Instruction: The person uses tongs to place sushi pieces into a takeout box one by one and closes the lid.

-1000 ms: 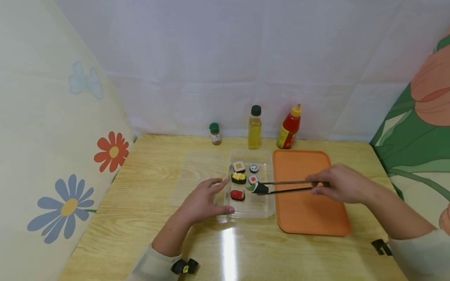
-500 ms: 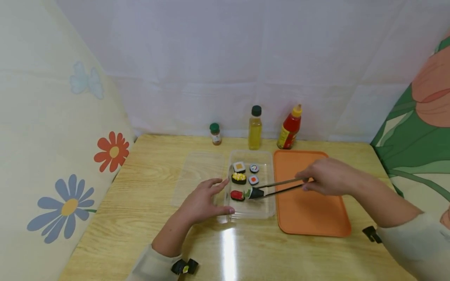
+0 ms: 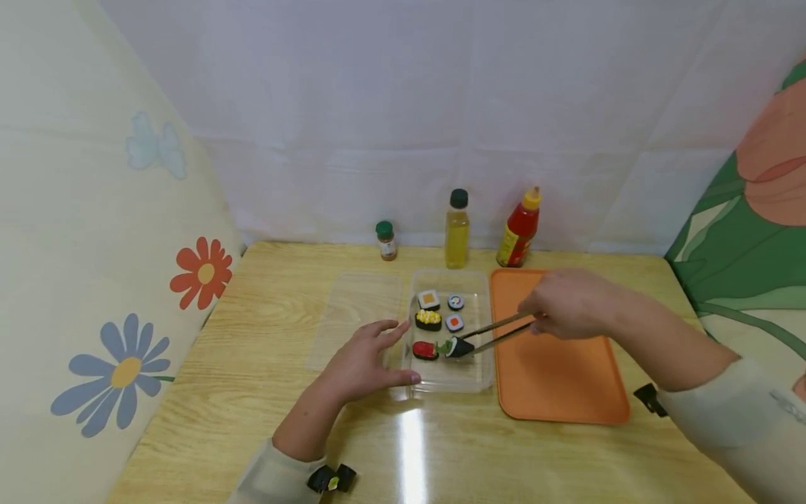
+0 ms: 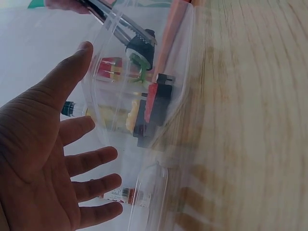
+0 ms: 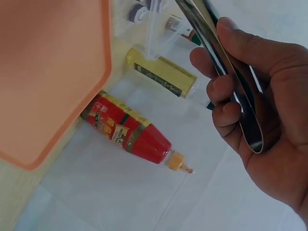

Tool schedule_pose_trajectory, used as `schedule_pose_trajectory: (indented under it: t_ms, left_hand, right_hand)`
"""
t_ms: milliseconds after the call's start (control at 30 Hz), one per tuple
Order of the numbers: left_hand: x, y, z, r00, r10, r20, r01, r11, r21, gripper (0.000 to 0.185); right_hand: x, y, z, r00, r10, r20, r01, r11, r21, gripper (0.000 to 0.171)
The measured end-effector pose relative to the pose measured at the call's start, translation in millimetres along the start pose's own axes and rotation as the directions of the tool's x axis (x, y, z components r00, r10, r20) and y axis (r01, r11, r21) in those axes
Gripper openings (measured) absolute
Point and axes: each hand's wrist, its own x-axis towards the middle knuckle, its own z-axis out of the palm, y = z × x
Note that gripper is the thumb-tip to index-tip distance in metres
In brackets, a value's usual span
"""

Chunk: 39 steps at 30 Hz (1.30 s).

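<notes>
We record a pale wood-grain tabletop (image 3: 252,392) with a glossy, light-reflecting finish. On it lies a flat orange plastic tray (image 3: 560,378), rectangular with rounded corners and a low raised rim. Just beside the tray's left edge sits a clear, thin-walled plastic container (image 3: 472,381), its transparent lid (image 3: 352,315) lying open to the left.

The left hand (image 3: 362,360) rests at the container's left wall, its grip slack: fingers straight and spread, holding nothing. The right hand (image 3: 567,304) hovers over the tray, its grip closed round polished metal tongs (image 3: 497,332), fingers curled about the smooth, narrow arms. The tong tips pinch a cone-shaped sushi roll (image 3: 458,347), dark-wrapped with a green tuft, low inside the container near its middle, just beside a red-topped piece (image 3: 425,350).

At the back edge stand a red squeeze bottle (image 3: 518,231) with a yellow nozzle, a yellow oil bottle (image 3: 456,231) with a dark cap, and a small green-capped spice jar (image 3: 385,241).
</notes>
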Motion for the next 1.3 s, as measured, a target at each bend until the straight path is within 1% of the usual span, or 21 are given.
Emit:
schedule_pose_trajectory:
  t_ms: [200, 367, 533, 767, 1067, 1300]
  left_hand:
    - [-0.1, -0.9, 1.3, 1.0, 0.005, 0.0, -0.005, 1.0, -0.004, 0.101]
    - [0.3, -2.0, 0.8, 1.0, 0.013, -0.008, -0.013, 1.0, 0.011, 0.101]
    - [0.1, -1.4, -0.1, 1.0, 0.011, 0.002, -0.011, 1.0, 0.003, 0.101]
    - [0.3, -2.1, 0.0, 1.0, 0.016, -0.001, -0.016, 1.0, 0.006, 0.101]
    - [2.1, -1.4, 0.4, 1.0, 0.01, -0.002, -0.01, 1.0, 0.013, 0.101]
    - [3.4, -2.7, 1.6, 1.0, 0.006, -0.004, -0.006, 0.999, 0.039, 0.101]
  right_hand:
    - [2.1, -5.1, -7.0, 0.999, 0.028, 0.047, -0.026, 0.999, -0.032, 0.025]
    - [6.2, -12.8, -11.6, 0.993, 0.079, 0.085, -0.074, 0.995, -0.071, 0.026]
    - [14.0, -25.0, -14.9, 0.984, 0.129, 0.119, -0.113, 0.984, -0.137, 0.028]
    - [20.4, -30.4, -10.7, 0.994, 0.082, 0.076, -0.064, 0.975, -0.215, 0.02]
    - [18.8, -30.2, -9.2, 0.99, 0.115, 0.083, -0.096, 0.974, -0.207, 0.019]
    - [9.8, -26.7, -7.8, 0.987, 0.144, 0.075, -0.132, 0.98, -0.15, 0.025]
